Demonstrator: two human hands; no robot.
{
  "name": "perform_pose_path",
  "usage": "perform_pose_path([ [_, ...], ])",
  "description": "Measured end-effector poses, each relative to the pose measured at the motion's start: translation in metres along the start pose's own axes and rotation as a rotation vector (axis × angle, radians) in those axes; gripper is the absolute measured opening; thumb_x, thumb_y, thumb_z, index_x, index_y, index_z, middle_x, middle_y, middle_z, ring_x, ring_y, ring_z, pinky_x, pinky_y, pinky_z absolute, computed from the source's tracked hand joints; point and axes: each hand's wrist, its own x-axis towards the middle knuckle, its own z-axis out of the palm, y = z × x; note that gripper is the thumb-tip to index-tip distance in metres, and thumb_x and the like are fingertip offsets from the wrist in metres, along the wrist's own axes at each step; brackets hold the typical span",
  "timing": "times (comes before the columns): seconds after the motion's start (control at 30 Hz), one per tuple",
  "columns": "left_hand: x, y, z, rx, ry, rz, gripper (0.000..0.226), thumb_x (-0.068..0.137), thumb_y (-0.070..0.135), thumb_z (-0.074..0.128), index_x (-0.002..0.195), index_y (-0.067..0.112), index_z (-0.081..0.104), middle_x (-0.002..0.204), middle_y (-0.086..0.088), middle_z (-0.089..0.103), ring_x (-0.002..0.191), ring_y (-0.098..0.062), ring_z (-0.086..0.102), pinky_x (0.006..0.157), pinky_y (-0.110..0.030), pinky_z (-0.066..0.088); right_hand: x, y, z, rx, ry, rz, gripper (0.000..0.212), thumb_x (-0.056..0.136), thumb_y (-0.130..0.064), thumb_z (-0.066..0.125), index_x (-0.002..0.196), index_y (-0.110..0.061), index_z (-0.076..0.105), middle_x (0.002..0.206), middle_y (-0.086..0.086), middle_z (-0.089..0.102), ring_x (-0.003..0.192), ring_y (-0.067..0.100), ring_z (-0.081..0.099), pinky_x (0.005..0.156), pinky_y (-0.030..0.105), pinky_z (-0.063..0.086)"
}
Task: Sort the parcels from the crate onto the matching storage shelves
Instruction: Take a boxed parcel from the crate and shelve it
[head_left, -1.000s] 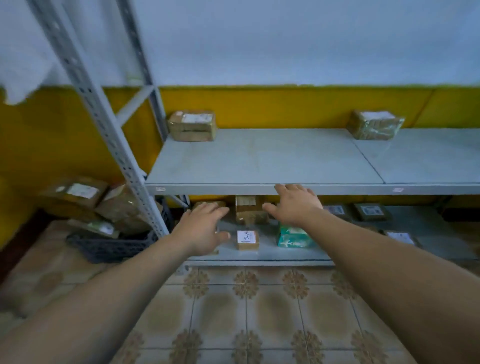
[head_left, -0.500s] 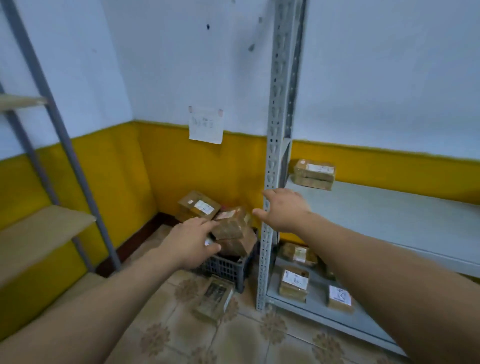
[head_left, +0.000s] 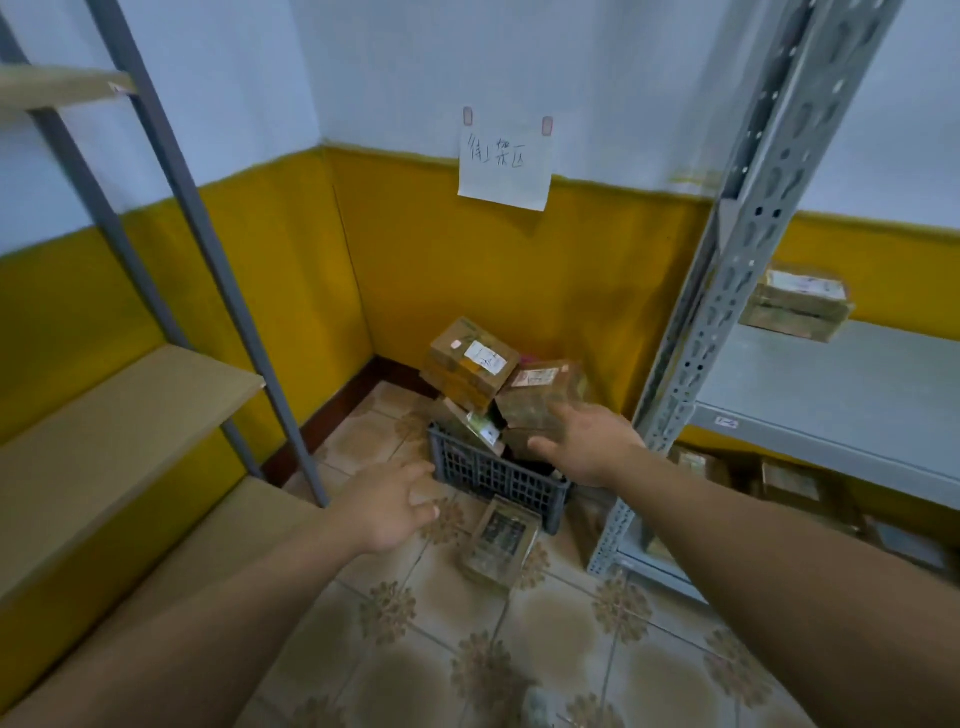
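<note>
A wooden rack lines the left wall. The left hand hovers over the floor tiles just left of the crate, fingers loosely spread and holding nothing. The dark crate sits in the floor's corner, piled above its rim. A flat parcel lies on the floor at the crate's front. The right hand, fingers straight and thumb out, is at the brown parcel on the pile's right side; I cannot tell if it touches. A taped parcel sits at the back left corner of the grey metal shelf.

Storeroom: metal shelving, parcel crate
</note>
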Motion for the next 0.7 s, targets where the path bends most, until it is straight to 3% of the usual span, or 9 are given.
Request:
perform_pose_path([
  [0.13,0.073,-0.024,0.016,-0.007,-0.083,-0.01,0.065,0.096,0.047,0.05,0.152,0.022,0.027,0.159,0.001,0.024,0.145,-0.018,0.022,0.114,-0.029,0.022,0.072,0.018,0.03,0.05,-0.071,0.059,0.074,0.095,-0.067,0.037,0.152,-0.021,0.026,0.148,0.012,0.043,0.131,0.032,0.045,0.099,0.04,0.042],
  [0.3,0.187,-0.049,0.033,-0.124,-0.211,-0.081,0.063,0.096,0.043,0.054,0.15,0.025,0.03,0.155,-0.002,0.032,0.139,-0.02,0.035,0.108,-0.03,0.03,0.177,0.043,0.082,0.2,-0.18,0.151,0.069,0.095,-0.066,0.04,0.148,-0.023,0.033,0.143,0.01,0.048,0.127,0.031,0.047,0.098,0.041,0.045],
  [0.4,0.257,-0.068,0.06,-0.155,-0.278,-0.11,0.063,0.095,0.044,0.054,0.15,0.027,0.031,0.157,-0.001,0.03,0.141,-0.021,0.033,0.111,-0.033,0.031,0.231,0.054,0.123,0.286,-0.259,0.223,0.069,0.093,-0.067,0.042,0.146,-0.023,0.036,0.141,0.011,0.049,0.124,0.032,0.049,0.099,0.044,0.046],
  [0.7,0.44,-0.132,0.216,-0.241,-0.517,-0.154,0.061,0.096,0.041,0.054,0.15,0.027,0.029,0.157,-0.002,0.029,0.139,-0.024,0.037,0.108,-0.035,0.037,0.352,0.079,0.303,0.473,-0.365,0.449,0.068,0.097,-0.06,0.044,0.151,-0.022,0.031,0.152,0.015,0.038,0.13,0.036,0.047,0.095,0.035,0.043],
])
